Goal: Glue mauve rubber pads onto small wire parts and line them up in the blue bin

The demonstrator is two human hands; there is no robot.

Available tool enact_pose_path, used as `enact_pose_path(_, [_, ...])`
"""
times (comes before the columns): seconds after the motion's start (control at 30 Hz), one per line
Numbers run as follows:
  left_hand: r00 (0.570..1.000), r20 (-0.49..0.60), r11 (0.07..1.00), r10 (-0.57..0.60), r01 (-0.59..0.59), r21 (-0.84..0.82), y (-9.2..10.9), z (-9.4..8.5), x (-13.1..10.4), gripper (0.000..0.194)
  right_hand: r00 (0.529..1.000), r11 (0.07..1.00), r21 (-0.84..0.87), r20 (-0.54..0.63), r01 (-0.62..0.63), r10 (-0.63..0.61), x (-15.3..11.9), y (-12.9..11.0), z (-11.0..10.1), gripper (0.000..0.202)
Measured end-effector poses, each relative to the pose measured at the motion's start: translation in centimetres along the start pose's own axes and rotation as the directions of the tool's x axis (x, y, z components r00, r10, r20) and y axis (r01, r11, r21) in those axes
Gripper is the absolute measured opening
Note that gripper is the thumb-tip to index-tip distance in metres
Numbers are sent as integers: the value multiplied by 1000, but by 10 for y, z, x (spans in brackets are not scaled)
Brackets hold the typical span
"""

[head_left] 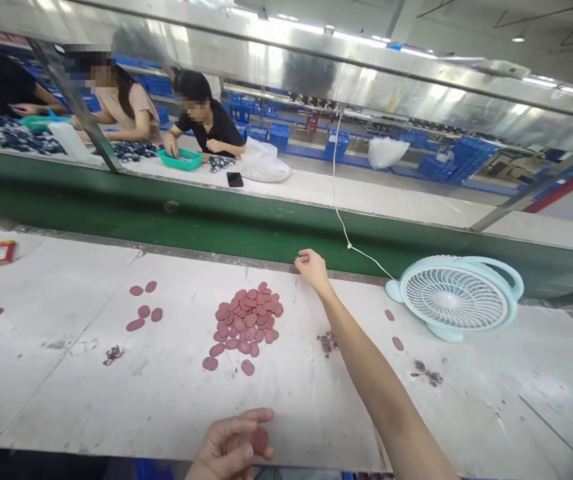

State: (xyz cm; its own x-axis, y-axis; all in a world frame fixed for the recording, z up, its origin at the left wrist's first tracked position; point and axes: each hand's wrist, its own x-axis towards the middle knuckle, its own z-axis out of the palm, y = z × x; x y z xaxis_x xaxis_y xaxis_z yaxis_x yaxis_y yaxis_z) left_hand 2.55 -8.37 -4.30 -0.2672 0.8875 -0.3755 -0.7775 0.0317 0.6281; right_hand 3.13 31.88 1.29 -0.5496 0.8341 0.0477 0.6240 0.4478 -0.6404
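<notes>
My left hand (pixel 234 443) is low in the centre, at the table's near edge, its fingers closed around a reddish-brown oval piece (pixel 259 440). My right arm reaches forward to the table's far edge, where my right hand (pixel 311 267) has its thumb and finger pinched on a tiny item too small to name. Between the hands, left of my right forearm, lies a pile of reddish-brown oval pieces (pixel 249 317). Dark scraps (pixel 327 343) lie beside that forearm.
A light-blue fan (pixel 449 300) stands at the right, its white cord (pixel 335 180) running upward. More scraps (pixel 113 355) and a red box (pixel 4 253) lie left. Beyond the green belt (pixel 191 223), several people work near a green tray (pixel 180 160).
</notes>
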Motion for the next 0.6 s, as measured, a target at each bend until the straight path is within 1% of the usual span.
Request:
enact_pose_path(0.1, [993,-114,999,-16,21,41,4,3,1,29,1000,998,52,22,20,-22,-59,25,-16,27])
enact_pose_path(0.17, [989,-141,998,-37,44,47,7,7,2,31,999,997,75,24,23,-24,-105,38,-25,24])
enact_pose_path(0.2, [990,-135,997,-48,55,50,8,10,3,31,1000,996,84,19,16,-18,-127,43,-28,22])
enact_pose_path(0.27, [993,-98,995,-64,72,76,10,16,4,30,1000,995,99,-1,-4,4,-167,49,-35,19])
enact_pose_path(0.33, [996,-38,987,-76,81,141,10,25,4,29,999,993,112,-41,-25,30,-206,53,-47,22])
enact_pose_path(0.4, [992,44,966,-122,109,236,4,33,3,28,993,992,117,-98,-57,68,-252,60,-66,27])
enact_pose_path(0.43, [981,90,949,-170,138,284,-2,37,1,29,985,990,115,-136,-87,102,-279,67,-79,28])
enact_pose_path(0.47, [961,138,926,-240,184,330,-11,42,-2,32,972,985,110,-182,-130,149,-310,76,-93,28])
enact_pose_path(0.5, [927,178,894,-330,246,375,-21,46,-6,37,948,977,103,-239,-189,208,-344,88,-107,27])
enact_pose_path(0.53, [878,206,850,-432,319,420,-34,49,-9,44,906,960,96,-316,-264,281,-380,103,-121,27])
enact_pose_path(0.57, [816,218,792,-536,397,464,-49,53,-13,53,843,931,91,-401,-352,358,-417,121,-134,29])
enact_pose_path(0.6, [746,210,724,-632,472,502,-64,57,-17,64,759,890,92,-487,-447,431,-454,141,-146,34])
